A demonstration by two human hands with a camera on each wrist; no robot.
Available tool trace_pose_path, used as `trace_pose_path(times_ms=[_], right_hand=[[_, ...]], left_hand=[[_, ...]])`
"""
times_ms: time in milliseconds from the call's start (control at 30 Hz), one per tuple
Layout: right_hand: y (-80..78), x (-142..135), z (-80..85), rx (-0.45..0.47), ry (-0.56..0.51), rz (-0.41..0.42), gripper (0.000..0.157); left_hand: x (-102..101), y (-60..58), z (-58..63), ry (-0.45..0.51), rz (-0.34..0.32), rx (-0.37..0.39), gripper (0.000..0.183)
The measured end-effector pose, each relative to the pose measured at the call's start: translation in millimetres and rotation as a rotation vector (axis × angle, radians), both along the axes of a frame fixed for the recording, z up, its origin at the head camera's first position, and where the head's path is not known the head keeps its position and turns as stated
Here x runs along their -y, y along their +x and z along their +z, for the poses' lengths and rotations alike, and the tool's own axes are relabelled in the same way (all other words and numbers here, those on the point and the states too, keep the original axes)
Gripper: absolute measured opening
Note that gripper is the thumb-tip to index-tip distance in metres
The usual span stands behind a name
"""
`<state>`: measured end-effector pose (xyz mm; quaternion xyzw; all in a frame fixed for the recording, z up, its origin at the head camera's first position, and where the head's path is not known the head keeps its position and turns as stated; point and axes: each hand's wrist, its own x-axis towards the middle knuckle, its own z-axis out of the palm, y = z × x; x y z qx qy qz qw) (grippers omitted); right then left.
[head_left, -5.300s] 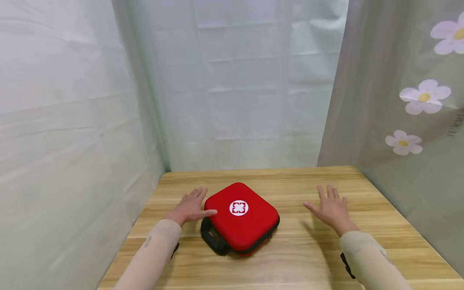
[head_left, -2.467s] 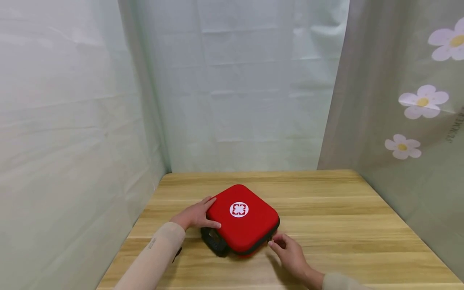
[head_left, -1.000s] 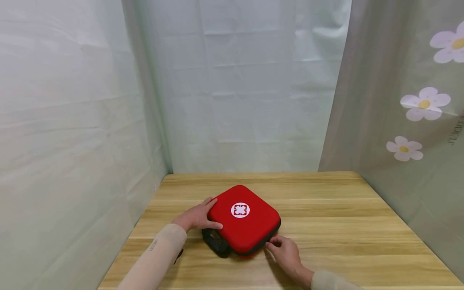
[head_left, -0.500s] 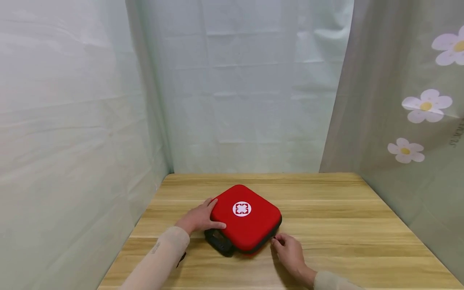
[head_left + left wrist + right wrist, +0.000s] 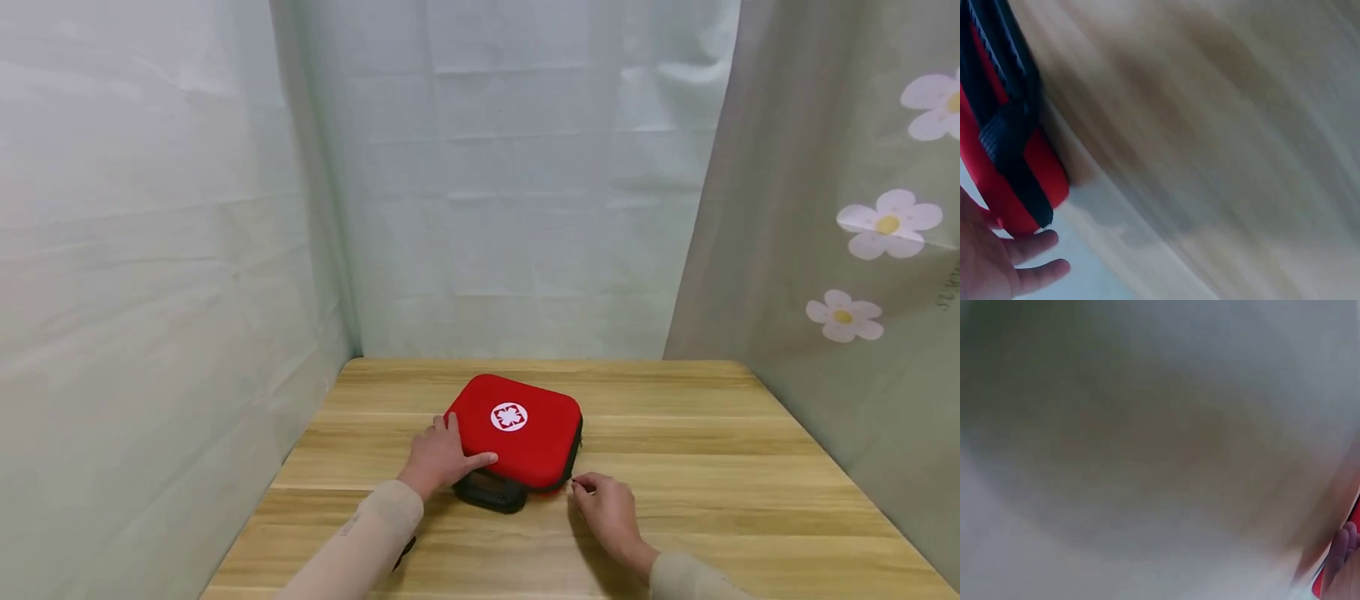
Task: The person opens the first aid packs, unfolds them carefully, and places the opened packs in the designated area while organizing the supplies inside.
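A red zip-up first-aid case (image 5: 540, 417) with a white round emblem lies on the wooden table, its black handle (image 5: 491, 492) toward me. My left hand (image 5: 442, 454) rests on the case's left corner, thumb straight across the lid and fingers spread along the side. In the left wrist view, those fingers (image 5: 1041, 273) extend past the end of the case. At the near right corner, my right hand (image 5: 609, 508) pinches a small dark zipper pull (image 5: 573, 481) between thumb and index finger. Only part of the right hand shows in its blurred wrist view.
The wood-grain table (image 5: 712, 467) extends around the case on all sides. Pale curtains (image 5: 517, 208) hang behind it and at the left, and a flowered curtain (image 5: 787, 208) hangs at the right.
Since the earliest frame, both hands have come to the case and the right has taken the zipper pull. In the last half second the case has turned counterclockwise, its handle swinging toward me.
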<state>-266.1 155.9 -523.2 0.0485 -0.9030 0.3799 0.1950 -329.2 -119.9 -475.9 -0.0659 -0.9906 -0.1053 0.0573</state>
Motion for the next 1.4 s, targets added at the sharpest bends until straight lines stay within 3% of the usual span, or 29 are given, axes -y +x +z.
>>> trace_pose_path(times_ms=[167, 300, 467, 567, 800, 1033, 1167, 1400], right_hand=[[-8.1, -7, 4.4, 0.048, -0.067, -0.01, 0.006], [-13.9, -11, 6.1, 0.077, -0.144, 0.028, 0.004], [-17.0, -18, 4.0, 0.148, -0.216, 0.062, 0.006], [-18.4, -19, 3.6, 0.175, -0.238, 0.066, 0.007], [-17.7, -14, 6.7, 0.172, -0.271, 0.071, 0.008], [-15.3, -11, 7.5, 0.172, -0.303, 0.011, 0.005], [-15.0, -11, 7.2, 0.167, -0.318, 0.015, 0.006], [-12.8, -8, 9.7, 0.239, -0.378, 0.02, 0.008]], left_hand=[[3, -1.5, 3.1, -0.039, -0.013, -0.026, 0.096], [16, -11.6, 10.0, -0.044, -0.086, -0.018, 0.089], [29, -25.5, 16.1, 0.011, -0.261, 0.136, 0.096], [33, -29.6, 17.0, 0.006, -0.314, 0.213, 0.096], [35, -24.3, 13.3, -0.003, -0.292, 0.17, 0.094], [26, -16.2, 10.5, 0.004, -0.271, 0.101, 0.094], [18, -13.7, 8.3, -0.039, -0.24, 0.06, 0.093], [-2, -4.8, 8.5, -0.113, -0.191, 0.003, 0.092]])
